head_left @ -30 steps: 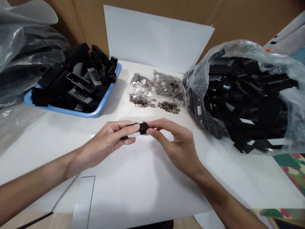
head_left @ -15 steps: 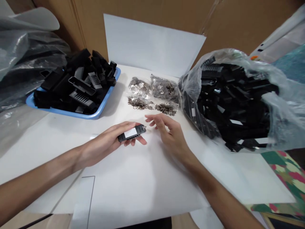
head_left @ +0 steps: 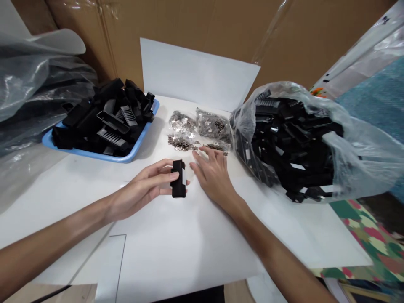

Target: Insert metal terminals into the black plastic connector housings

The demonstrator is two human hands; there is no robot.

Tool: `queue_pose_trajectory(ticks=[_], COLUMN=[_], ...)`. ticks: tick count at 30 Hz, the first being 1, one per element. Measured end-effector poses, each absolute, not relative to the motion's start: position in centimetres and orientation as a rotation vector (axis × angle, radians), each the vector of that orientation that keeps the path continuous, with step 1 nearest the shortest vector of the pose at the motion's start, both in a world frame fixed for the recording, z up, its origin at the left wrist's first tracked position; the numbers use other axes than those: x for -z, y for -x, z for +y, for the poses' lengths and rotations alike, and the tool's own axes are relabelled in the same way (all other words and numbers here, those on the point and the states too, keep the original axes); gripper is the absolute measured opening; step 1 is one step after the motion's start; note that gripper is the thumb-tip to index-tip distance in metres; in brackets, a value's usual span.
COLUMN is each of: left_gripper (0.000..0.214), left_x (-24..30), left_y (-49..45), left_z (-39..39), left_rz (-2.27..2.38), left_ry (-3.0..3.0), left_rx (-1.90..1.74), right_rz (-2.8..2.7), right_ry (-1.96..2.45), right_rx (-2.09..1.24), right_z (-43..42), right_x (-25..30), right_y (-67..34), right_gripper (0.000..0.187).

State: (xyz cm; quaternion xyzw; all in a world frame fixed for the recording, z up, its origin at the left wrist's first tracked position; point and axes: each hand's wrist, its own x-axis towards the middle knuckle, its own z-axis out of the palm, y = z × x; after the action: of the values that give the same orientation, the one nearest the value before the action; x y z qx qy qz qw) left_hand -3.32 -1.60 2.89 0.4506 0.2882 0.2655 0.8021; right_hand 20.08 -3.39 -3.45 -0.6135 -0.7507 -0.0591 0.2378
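My left hand point(head_left: 148, 185) grips a black plastic housing point(head_left: 178, 185) with a white label on its right side, thumb across its face. The piece stands on end, turned so its plain black side faces me. To the right, my right hand point(head_left: 214, 174) has its fingers spread over the near edge of the small metal pieces, and nothing shows in it. One pile of small metal pieces point(head_left: 179, 143) lies just left of its fingertips; a second pile point(head_left: 217, 147) is partly hidden behind the fingers.
A blue tray point(head_left: 126, 159) heaped with black plastic housings stands at left. Two clear bags of metal pieces point(head_left: 183, 123) lie behind the piles. On the right sits a large plastic bag point(head_left: 362, 168) full of black parts. A white board point(head_left: 195, 73) leans against cardboard point(head_left: 195, 25) behind.
My left hand has turned the black housing from lying lengthwise to upright, its label now facing right. My right hand has moved slightly left and forward to the metal pieces, fingers spreading.
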Motion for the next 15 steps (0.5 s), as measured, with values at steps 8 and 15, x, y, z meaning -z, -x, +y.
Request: queue_pose_trajectory(ticks=[8, 15], left_gripper=[0.040, 0.032], left_x=[-2.23, -2.66], left_y=[3.57, 3.08], left_z=[-1.83, -1.82], left_rz=[0.596, 0.626], left_ry=[-0.993, -1.006], left_rx=[-0.578, -0.579], right_rz=[-2.089, -2.193], right_ry=[1.604, 1.627], right_rx=[0.162, 0.316], right_z=[-3.71, -3.90], right_x=[3.45, 3.14], right_y=[-20.47, -19.96], right_gripper=[0.039, 0.041])
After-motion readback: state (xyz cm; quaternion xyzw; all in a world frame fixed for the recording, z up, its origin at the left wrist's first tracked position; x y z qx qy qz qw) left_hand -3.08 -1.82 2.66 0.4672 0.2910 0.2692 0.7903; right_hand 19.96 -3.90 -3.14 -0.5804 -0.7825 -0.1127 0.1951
